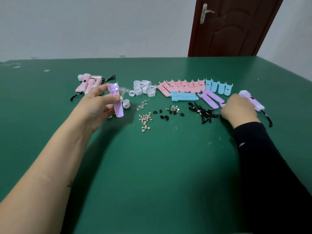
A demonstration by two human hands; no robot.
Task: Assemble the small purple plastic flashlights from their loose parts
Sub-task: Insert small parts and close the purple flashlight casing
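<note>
My left hand [98, 105] pinches a purple flashlight half-shell [116, 102] and holds it upright above the green table [152, 166], hollow side toward me. My right hand [239, 110] rests knuckles-up at the right, its fingertips down by the black lanyards [202, 114] and the tip of a loose purple shell [223, 105]. Its fingers are hidden, so I cannot tell whether they hold anything. Two more purple half-shells [209, 98] lie left of that hand. An assembled purple flashlight [251, 100] with a lanyard lies just behind it.
Finished pink flashlights [87, 83] lie far left. Across the middle sit white caps [143, 88], clear lenses [124, 90], pink shells [179, 86] and blue shells [219, 87]. Nearer me are wire LEDs [141, 105], button batteries [145, 121], black switches [163, 114] and metal contacts [173, 108].
</note>
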